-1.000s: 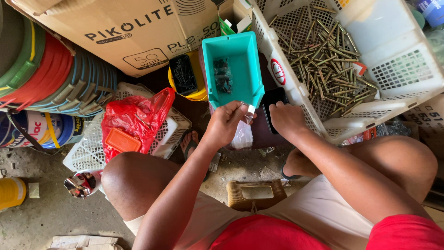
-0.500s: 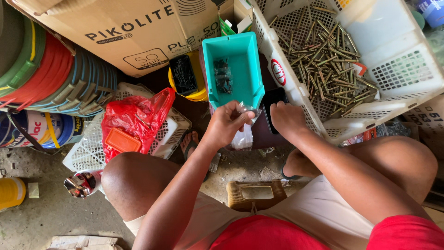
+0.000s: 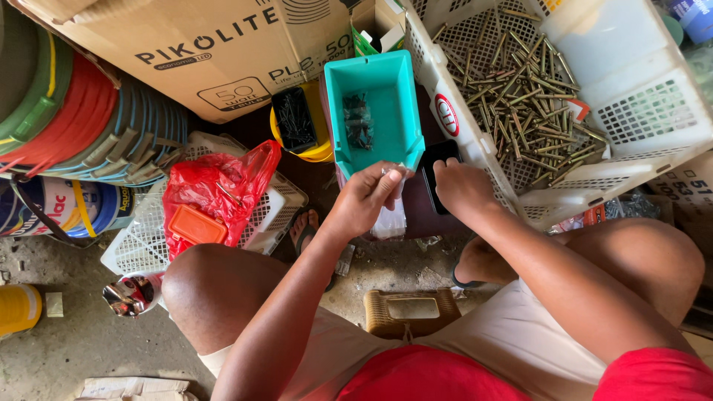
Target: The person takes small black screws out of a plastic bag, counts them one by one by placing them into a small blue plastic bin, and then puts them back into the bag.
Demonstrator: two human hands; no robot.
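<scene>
Left hand pinches clear plastic bag; right hand touches black pouch

A bare, dusty concrete floor carries everything here. Taking the small brown plastic stool under the seated person as the landmark: a sandalled foot rests on the floor up and to its left, beside a white perforated basket. Further left of the stool lie a shiny metal piece and, at the frame's edge, a yellow container. Below and left of the stool sits a scrap of pale cardboard. Small bits of litter lie just above the stool.
</scene>
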